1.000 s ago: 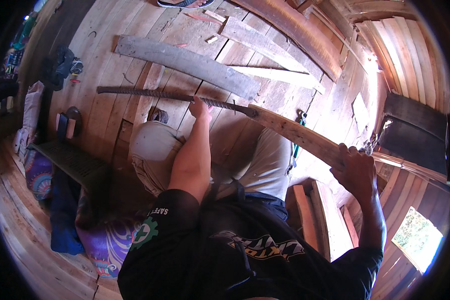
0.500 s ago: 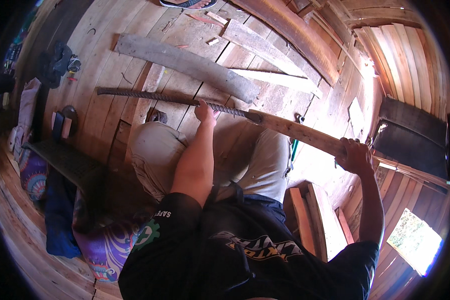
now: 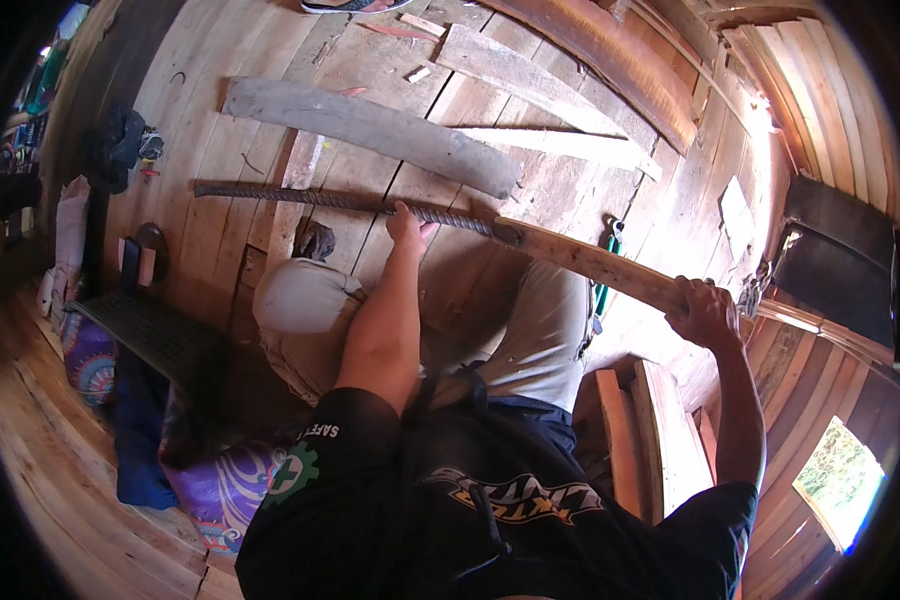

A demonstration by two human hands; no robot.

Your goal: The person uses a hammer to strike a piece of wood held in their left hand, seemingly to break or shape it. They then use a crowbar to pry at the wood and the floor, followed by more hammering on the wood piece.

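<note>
A long ribbed steel bar (image 3: 280,194) lies crosswise above my knees, slanting down to the right. Its right end meets a narrow wooden bar (image 3: 590,265); the overlap is dark, and I cannot tell how they are joined. My left hand (image 3: 407,232) is closed around the steel bar near its middle, with the thumb side uppermost. At the other side, my right hand (image 3: 707,314) grips the right end of the wooden bar, fingers wrapped over it. Beyond the steel bar rests a grey weathered board (image 3: 370,128) on the plank floor.
Farther off lie a pale tapered board (image 3: 530,80), a white strip (image 3: 570,147) and a brown curved board (image 3: 610,65). A green-handled tool (image 3: 610,245) is beside my right knee. Cut boards (image 3: 670,435) lean at my right hip. Another person's sandalled foot (image 3: 355,5) shows at the top.
Both hands keep their hold, and the bars stay nearly in place across my knees. My view has shifted slightly, so more of the green-handled tool shows.
</note>
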